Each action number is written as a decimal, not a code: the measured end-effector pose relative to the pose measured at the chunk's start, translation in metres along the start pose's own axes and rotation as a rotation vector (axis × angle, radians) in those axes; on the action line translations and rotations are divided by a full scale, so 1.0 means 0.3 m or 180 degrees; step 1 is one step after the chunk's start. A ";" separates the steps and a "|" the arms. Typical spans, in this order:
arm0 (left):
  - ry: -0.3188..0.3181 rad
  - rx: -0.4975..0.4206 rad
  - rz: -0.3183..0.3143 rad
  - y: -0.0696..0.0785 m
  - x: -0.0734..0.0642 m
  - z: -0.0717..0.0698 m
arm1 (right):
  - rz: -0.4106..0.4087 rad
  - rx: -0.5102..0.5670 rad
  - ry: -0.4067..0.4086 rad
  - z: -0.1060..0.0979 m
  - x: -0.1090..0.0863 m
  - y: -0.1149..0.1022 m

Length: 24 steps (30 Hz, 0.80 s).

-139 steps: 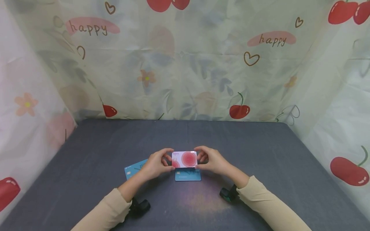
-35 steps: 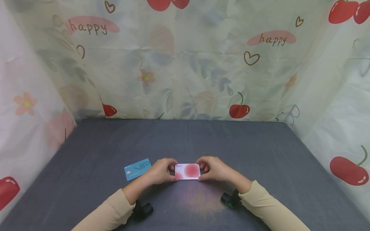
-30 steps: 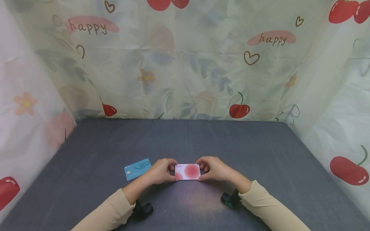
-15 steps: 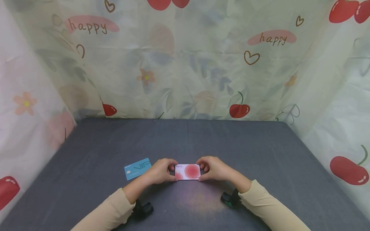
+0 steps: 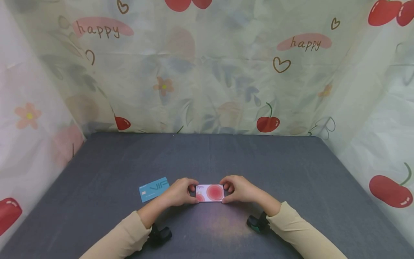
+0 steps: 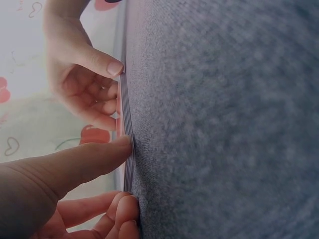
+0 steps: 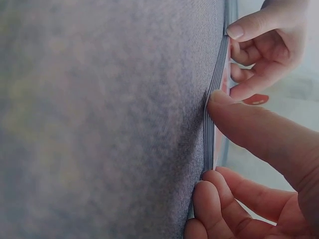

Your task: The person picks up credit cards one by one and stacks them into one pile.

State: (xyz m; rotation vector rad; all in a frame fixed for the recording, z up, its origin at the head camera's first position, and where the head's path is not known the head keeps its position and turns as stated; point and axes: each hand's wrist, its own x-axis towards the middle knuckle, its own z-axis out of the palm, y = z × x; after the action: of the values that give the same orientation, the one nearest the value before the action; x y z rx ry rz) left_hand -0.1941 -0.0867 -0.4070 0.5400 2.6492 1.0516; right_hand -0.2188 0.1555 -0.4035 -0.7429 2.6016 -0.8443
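Observation:
A stack of several plastic cards (image 6: 128, 117) lies low on the dark cloth, its layered edges showing in both wrist views. On top is a white and pink card (image 5: 210, 193) with red circles. My left hand (image 5: 178, 191) pinches the stack's left end, thumb at the near corner and a finger at the far one. The right end is held the same way by my right hand (image 5: 238, 189). A blue VIP card (image 5: 154, 189) lies slightly turned on the cloth, just left of my left hand.
The dark grey cloth (image 5: 271, 162) covers the table. Patterned curtains (image 5: 207, 72) with cherries and hearts close off the back and both sides. Black wrist cameras (image 5: 161, 234) hang under both forearms.
Compared with the earliest frame, both hands have brought the pink card down and nearer, over the blue card that showed below it. During the last second the hands have hardly moved.

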 end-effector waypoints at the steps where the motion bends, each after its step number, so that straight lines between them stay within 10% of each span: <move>1: -0.0002 0.0006 -0.0010 0.000 0.000 0.000 | 0.0008 0.0006 -0.0002 0.000 0.001 0.000; 24: -0.0048 0.0034 0.0000 -0.002 0.002 -0.002 | -0.0126 0.0013 -0.0005 0.000 0.002 0.007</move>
State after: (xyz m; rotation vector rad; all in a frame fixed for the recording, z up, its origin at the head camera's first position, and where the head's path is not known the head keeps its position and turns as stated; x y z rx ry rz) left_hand -0.1951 -0.0871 -0.4071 0.5479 2.6432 1.0298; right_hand -0.2201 0.1566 -0.4048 -0.7961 2.5911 -0.8598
